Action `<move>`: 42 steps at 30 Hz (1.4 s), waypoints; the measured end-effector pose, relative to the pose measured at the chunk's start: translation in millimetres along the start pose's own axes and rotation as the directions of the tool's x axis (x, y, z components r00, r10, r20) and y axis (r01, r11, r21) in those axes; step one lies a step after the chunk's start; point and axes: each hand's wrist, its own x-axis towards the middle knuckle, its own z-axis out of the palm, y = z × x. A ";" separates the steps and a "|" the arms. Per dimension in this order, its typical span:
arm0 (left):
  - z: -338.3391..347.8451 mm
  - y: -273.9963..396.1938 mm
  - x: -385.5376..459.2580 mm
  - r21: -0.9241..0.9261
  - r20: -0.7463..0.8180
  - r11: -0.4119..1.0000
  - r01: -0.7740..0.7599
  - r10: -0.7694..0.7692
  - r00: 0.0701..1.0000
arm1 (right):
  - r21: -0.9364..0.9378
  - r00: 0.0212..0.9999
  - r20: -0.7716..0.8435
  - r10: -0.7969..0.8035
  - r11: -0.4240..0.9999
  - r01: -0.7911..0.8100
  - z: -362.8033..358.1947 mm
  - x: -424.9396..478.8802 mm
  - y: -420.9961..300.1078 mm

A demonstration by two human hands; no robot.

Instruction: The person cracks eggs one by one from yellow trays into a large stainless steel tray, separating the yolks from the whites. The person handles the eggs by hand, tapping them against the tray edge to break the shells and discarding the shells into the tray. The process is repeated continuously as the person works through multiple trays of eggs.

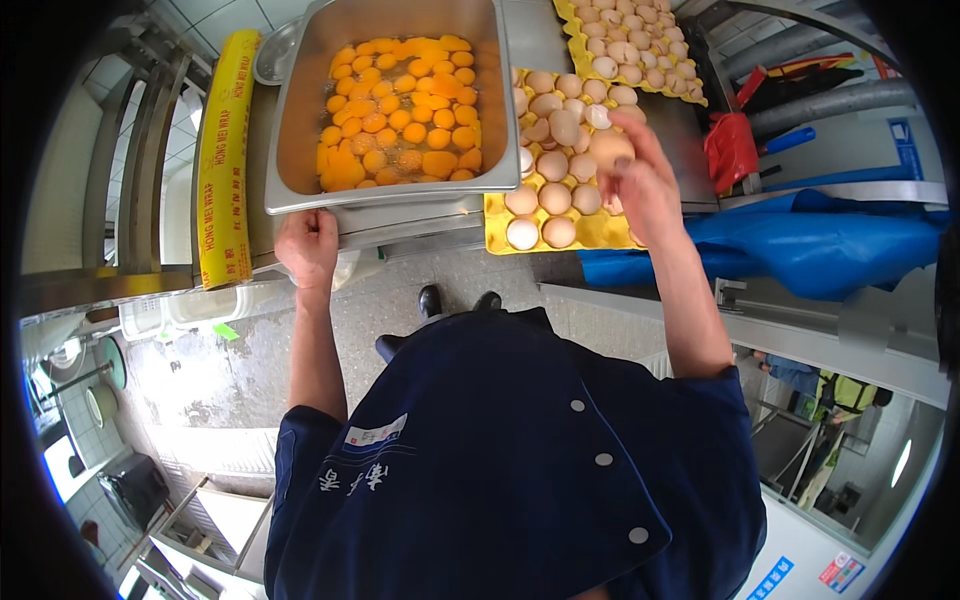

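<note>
My right hand (pixel 641 180) is over the yellow egg tray (pixel 592 234), with a brown egg (pixel 611 148) at its fingertips; motion blur softens the fingers. That tray bears whole eggs in its near part and cracked, empty shells (pixel 564 127) farther back. To its left, a deep steel pan (pixel 390 196) contains many raw yolks (pixel 439 139) in clear egg white. My left hand (pixel 307 244) is curled at the pan's near left edge, below the rim, and no object shows in it. Whether its fingers grip the rim or counter edge cannot be told.
A second yellow tray (pixel 701 99) full of eggshells lies at the back right. A yellow box of plastic wrap (pixel 225 157) and a round metal bowl (pixel 274 56) are left of the pan. Blue plastic sheeting (pixel 817 240) and a red cloth or glove (pixel 729 150) lie at the right.
</note>
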 end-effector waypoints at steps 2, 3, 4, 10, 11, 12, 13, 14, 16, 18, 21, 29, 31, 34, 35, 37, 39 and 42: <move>0.8 -0.8 -0.4 0.001 0.007 1.000 0.017 -0.017 1.000 | -0.095 0.974 0.096 -0.207 0.972 0.215 31.1 24.4 -15.6; 0.3 -0.2 1.0 -0.003 0.008 1.000 0.002 -0.002 1.000 | -0.246 0.925 0.169 -0.342 0.894 0.375 40.9 40.2 -17.0; -0.7 0.0 1.2 -0.005 0.008 1.000 -0.011 0.011 1.000 | -0.374 0.853 0.263 -0.451 0.767 0.521 50.0 50.7 -18.3; -4.9 8.6 3.4 -0.096 -0.011 0.995 -0.016 0.015 1.000 | -0.742 0.786 0.564 -0.253 0.262 0.617 82.4 76.4 -33.7; -4.7 7.4 2.2 -0.080 -0.017 0.996 -0.031 0.030 0.999 | -0.790 0.811 0.571 -0.125 0.185 0.585 81.4 79.1 -33.3; -4.6 6.7 0.9 -0.062 -0.025 0.997 -0.044 0.043 0.999 | -0.747 0.774 0.599 -0.205 0.204 0.632 81.0 82.5 -33.2; -4.3 6.4 0.5 -0.044 -0.032 0.997 -0.058 0.056 0.998 | -0.690 0.807 0.536 -0.248 0.422 0.588 82.2 87.2 -33.2; -4.1 5.9 1.9 -0.044 -0.037 0.996 -0.075 0.074 0.997 | -0.589 0.843 0.464 -0.271 0.617 0.522 83.7 92.3 -33.4; -4.6 8.8 2.0 -0.058 -0.035 0.997 -0.043 0.041 0.999 | -0.316 0.922 0.334 -0.198 0.898 0.307 90.9 92.5 -44.4; -4.9 9.1 2.0 -0.059 -0.036 0.998 -0.038 0.036 0.999 | -0.182 0.929 0.349 -0.124 0.963 0.197 104.6 94.4 -49.2; -5.5 8.7 1.6 -0.046 -0.038 0.997 -0.056 0.054 0.998 | -0.426 0.926 0.378 -0.002 0.887 0.176 122.8 104.4 -51.7; -5.5 8.1 1.5 -0.063 -0.017 0.998 -0.002 0.001 1.000 | -0.873 0.890 0.438 -0.130 0.174 0.455 155.0 131.6 -23.8; -5.4 7.9 1.6 -0.072 -0.023 0.997 -0.016 0.014 1.000 | -0.884 0.895 0.432 -0.108 0.148 0.444 159.5 132.6 -22.1; -5.1 7.4 1.3 -0.076 -0.017 0.997 -0.016 0.015 1.000 | -0.890 0.897 0.433 -0.091 0.115 0.441 160.3 138.2 -17.2; -4.8 7.4 1.0 -0.075 -0.013 0.997 -0.013 0.012 1.000 | -0.890 0.896 0.437 -0.081 0.101 0.444 160.3 140.7 -15.6; -5.2 7.1 0.6 -0.067 -0.014 0.998 -0.011 0.011 1.000 | -0.893 0.897 0.439 -0.057 0.086 0.442 162.8 141.6 -14.5; -5.3 7.3 0.5 -0.063 -0.011 0.998 -0.007 0.007 1.000 | -0.899 0.903 0.429 -0.032 0.081 0.430 165.7 140.4 -14.7; -5.1 8.3 0.5 -0.065 -0.008 0.998 0.002 -0.002 1.000 | -0.867 0.875 0.469 -0.117 0.128 0.482 166.2 138.1 -12.9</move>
